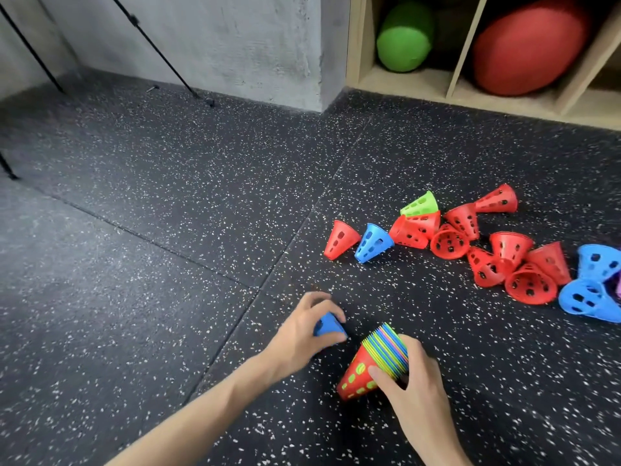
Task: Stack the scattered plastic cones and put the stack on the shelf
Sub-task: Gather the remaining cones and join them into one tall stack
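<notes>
both hands busy with cones low on the speckled floor [168, 230]

the left hand [304, 334] curls round 1 blue cone [328, 326], forearm reaching in from the lower left; just beside it the right hand [411, 381] grips a tilted stack of nested cones [373, 361], red outermost, coloured rims fanned at the top. beyond the hands lie loose cones: about 10 red [339, 242], 3 blue [373, 242], 1 green [421, 204]. the wooden shelf [413, 80] stands well apart at the top right, holding 1 green roll [403, 42] and 1 red roll [527, 48].
</notes>
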Tool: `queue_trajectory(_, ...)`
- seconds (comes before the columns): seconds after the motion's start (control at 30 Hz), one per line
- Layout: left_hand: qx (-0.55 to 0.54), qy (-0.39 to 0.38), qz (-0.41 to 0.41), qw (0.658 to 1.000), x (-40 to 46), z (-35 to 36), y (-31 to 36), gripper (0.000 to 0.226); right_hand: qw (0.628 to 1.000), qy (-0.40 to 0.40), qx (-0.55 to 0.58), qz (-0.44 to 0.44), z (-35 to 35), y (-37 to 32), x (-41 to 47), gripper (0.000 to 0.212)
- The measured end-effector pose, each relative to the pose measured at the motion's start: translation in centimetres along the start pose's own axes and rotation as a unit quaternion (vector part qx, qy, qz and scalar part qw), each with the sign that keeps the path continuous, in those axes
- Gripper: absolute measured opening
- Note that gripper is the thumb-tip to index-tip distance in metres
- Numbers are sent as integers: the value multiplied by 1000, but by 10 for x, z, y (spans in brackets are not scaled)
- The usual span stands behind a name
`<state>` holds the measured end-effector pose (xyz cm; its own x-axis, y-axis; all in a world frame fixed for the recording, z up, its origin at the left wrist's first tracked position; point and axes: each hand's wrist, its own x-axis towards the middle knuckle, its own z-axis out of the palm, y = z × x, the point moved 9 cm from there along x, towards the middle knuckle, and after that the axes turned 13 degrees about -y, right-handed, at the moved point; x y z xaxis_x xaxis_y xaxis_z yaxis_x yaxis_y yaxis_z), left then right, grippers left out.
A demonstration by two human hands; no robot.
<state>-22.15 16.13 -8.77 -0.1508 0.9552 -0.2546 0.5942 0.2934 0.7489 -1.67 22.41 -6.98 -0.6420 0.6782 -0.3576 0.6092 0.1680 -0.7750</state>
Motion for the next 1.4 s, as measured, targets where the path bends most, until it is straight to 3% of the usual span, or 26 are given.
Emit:
queue_trajectory(0.17, -38, 38, -45, 998, -14, 13, -3, 73, 998, 20, 54, 9, -8, 6, 0, 48)
queue_trajectory(0.3, -74, 51, -56, 994, -23, 18, -2, 84, 984, 123, 126, 17, -45, 14, 2, 42)
queue_trajectory(0.4, -90, 51, -43, 994, -29, 28, 10, 86, 978, 153, 139, -2, -70, 5, 8, 42)
queue_trajectory(0.53, -124, 61, -22, 990, -27, 36, 37, 88, 985, 105, 127, -47, -73, -20, 19, 41)
queue_trajectory(0.73, -161, 136, 7, 978, -31, 22, 58, 93, 992, -15, 61, -107, -36, -50, 29, 47)
queue_trajectory(0.9, -177, 132, 24, 975, -35, 15, 59, 96, 980, -90, 80, -156, -28, -66, 31, 28)
queue_trajectory(1.27, -176, 113, 23, 978, -9, 9, 44, 96, 973, -146, 14, -178, -29, -79, 65, 29)
queue_trajectory(1.4, -182, 117, 28, 976, 9, 6, 33, 93, 973, -117, 37, -194, -32, -76, 83, 35)
